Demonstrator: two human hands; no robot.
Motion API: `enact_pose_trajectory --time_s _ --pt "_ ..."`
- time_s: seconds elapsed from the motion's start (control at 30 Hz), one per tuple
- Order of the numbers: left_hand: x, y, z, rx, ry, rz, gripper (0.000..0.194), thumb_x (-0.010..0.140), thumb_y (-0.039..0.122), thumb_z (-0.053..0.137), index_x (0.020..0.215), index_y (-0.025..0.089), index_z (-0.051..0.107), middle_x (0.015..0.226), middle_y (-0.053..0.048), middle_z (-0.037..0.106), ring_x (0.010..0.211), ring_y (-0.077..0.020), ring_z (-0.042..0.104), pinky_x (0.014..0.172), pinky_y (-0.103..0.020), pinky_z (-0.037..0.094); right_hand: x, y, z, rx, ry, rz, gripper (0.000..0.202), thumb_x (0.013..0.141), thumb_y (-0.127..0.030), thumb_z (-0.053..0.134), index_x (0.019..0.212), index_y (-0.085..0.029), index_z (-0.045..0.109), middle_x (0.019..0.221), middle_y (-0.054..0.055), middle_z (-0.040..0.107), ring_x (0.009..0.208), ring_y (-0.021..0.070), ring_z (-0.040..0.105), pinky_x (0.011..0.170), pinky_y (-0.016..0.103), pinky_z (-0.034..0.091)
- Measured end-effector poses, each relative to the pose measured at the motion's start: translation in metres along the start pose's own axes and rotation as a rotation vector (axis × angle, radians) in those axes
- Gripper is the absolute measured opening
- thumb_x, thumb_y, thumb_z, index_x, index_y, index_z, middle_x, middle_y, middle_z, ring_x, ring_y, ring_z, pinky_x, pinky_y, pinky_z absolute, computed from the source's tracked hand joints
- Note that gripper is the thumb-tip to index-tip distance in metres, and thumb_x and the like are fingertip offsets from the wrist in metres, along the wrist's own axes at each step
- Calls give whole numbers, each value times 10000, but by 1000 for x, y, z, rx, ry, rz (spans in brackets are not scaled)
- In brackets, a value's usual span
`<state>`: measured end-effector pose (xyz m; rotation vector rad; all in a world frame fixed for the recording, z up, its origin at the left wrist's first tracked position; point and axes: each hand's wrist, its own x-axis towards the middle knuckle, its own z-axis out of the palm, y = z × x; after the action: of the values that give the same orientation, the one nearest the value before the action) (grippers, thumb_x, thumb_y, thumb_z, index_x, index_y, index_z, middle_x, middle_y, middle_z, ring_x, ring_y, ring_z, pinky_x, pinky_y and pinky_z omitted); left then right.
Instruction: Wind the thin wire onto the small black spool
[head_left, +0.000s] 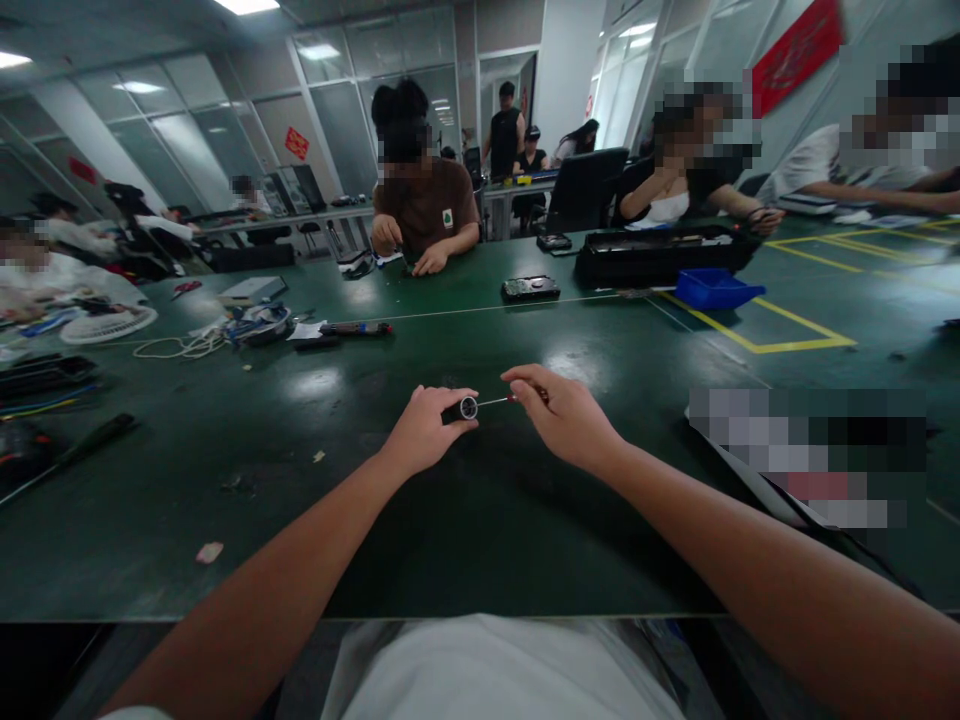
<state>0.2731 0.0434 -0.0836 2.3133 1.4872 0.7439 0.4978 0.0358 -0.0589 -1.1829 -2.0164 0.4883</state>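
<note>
Both forearms reach in over table's (300,520) near edge, converging mid-table. Left hand (424,430) pinches small metal cylinder (466,407), knuckles up. Right hand (566,415) grips thin screwdriver (496,401), tip at cylinder; handle mostly hidden by fingers.

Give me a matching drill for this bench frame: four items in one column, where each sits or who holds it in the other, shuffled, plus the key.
Items
1. small black cylindrical part
2. thin screwdriver
3. blue bin
4. white fan

Places
A. pinched in the right hand
B. far left of the green table
C. gripped in the left hand
D. right side, by the yellow floor-tape lines on the tabletop

Pairs: 1-C, 2-A, 3-D, 4-B
</note>
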Motion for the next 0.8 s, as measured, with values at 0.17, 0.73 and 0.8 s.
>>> enact_pose_trajectory --time_s 0.17,0.73,0.8 --pt "0 -2 0 -4 17 -28 363 854 305 726 1213 274 678 1115 -25 714 1018 -251 603 996 -458 404 -3 1 2 47 -22 -90 294 968 -272 484 1240 -194 565 942 67 707 830 207 658 722 332 481" --pt "0 -3 0 11 16 -30 349 856 314 719 1202 289 681 1083 -22 712 997 -252 596 956 -442 417 -1 0 0 89 -50 38 243 996 -337 399 1063 -213 597 786 20 663 636 171 572 612 316 395" --pt "1 -3 1 12 17 -30 350 856 313 717 1203 293 679 1086 -22 712 1012 -255 598 980 -452 412 -1 1 2 126 -26 47 205 972 -306 438 1101 -213 567 802 18 670 647 172 580 626 319 409"
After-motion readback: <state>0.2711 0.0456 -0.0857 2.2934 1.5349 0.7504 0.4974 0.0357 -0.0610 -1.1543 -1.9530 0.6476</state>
